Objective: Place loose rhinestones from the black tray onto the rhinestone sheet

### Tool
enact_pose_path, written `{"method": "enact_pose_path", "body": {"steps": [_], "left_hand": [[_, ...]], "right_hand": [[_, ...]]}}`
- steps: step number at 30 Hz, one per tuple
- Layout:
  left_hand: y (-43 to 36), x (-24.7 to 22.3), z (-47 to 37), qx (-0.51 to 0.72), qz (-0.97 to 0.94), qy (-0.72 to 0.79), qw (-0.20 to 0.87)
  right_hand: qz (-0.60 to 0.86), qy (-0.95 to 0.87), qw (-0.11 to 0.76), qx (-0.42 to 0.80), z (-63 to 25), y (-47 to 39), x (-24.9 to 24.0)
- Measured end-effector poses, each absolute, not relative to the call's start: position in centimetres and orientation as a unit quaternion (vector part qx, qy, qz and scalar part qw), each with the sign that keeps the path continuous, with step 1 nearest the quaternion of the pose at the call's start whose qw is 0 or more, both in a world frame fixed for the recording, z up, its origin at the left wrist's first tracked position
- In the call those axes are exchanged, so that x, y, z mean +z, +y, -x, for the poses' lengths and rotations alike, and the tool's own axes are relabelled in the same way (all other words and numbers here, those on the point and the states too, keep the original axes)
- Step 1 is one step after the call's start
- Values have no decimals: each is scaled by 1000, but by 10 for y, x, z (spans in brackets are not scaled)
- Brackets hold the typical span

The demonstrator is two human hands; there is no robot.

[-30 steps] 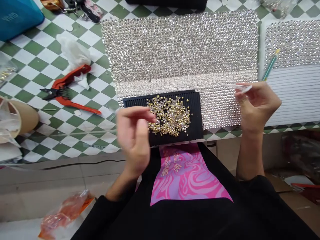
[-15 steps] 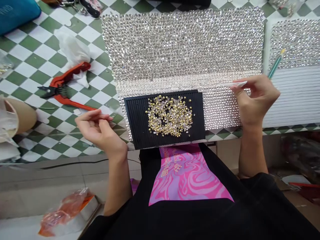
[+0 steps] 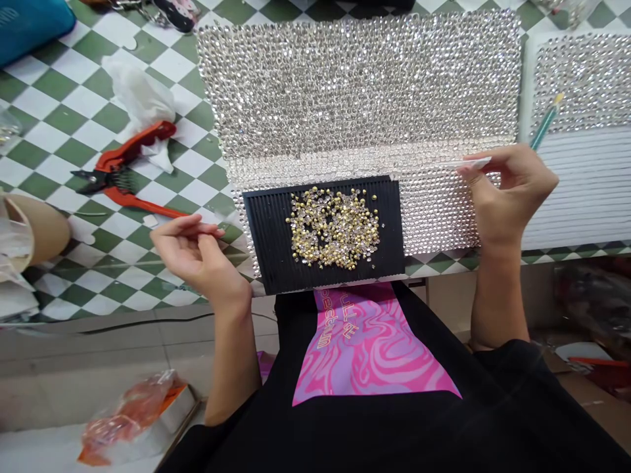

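Note:
My right hand (image 3: pixel 513 187) pinches a thin white pointed strip (image 3: pixel 476 162) between thumb and forefinger, above the right part of a rhinestone sheet (image 3: pixel 359 85). Palm up, my left hand (image 3: pixel 197 253) rests at the table's front edge with loosely bent fingers and nothing visible in them. Its fingertips are close to the handle of the red pruning shears (image 3: pixel 123 167). Between the hands, a black ribbed tray (image 3: pixel 269 243) lies over the sheet's front part, bearing a heap of loose gold-backed rhinestones (image 3: pixel 335 230). A green pen-like stick (image 3: pixel 545 125) with a yellow tip shows behind my right hand, its lower end hidden.
A white ribbed board (image 3: pixel 586 190), partly set with rhinestones, lies at the right. Crumpled white plastic (image 3: pixel 138 92), a cardboard roll (image 3: pixel 46 230) and a blue pouch (image 3: pixel 34 26) are on the left of the checkered tabletop (image 3: pixel 73 118). Bagged orange items (image 3: pixel 128 420) stand below.
My right hand has shifted slightly to the right with the white strip still pinched. My left hand has hardly moved. The view has shifted a little.

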State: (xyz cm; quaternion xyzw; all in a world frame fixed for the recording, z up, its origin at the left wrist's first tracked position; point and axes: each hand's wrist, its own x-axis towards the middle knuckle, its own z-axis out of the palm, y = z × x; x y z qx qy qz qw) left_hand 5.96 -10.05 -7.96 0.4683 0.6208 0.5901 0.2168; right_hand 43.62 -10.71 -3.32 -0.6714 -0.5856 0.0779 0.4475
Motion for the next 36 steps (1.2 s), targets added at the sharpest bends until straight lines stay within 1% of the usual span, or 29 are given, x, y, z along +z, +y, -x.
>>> {"method": "enact_pose_path", "body": {"steps": [5,10,17,22,26,32,34,36], "left_hand": [[-100,-81,-59,592,-482,610,212],[-100,-81,-59,577,-478,630,206],[-100,-81,-58,593,-484,606,217],[-100,-81,-58,582,-486,614,219],[-99,-81,-58,571,-475,631,223],[-99,-79,-61,569,-472,638,215],[-99,-78,-62,568,-473,639,215],[-99,-78,-62,578,-474,627,220]], "right_hand": [[686,-582,428,84,-440,-110,-29],[685,-561,462,58,-445,-108,-30],[693,-552,462,40,-455,-108,-32],[695,-550,462,30,-463,-109,-36],[705,-552,444,17,-467,-112,-36],[761,-550,344,17,-468,-120,-27],[771,-541,335,12,-469,-121,-26],[771,-536,344,14,-471,-121,-26]]}}
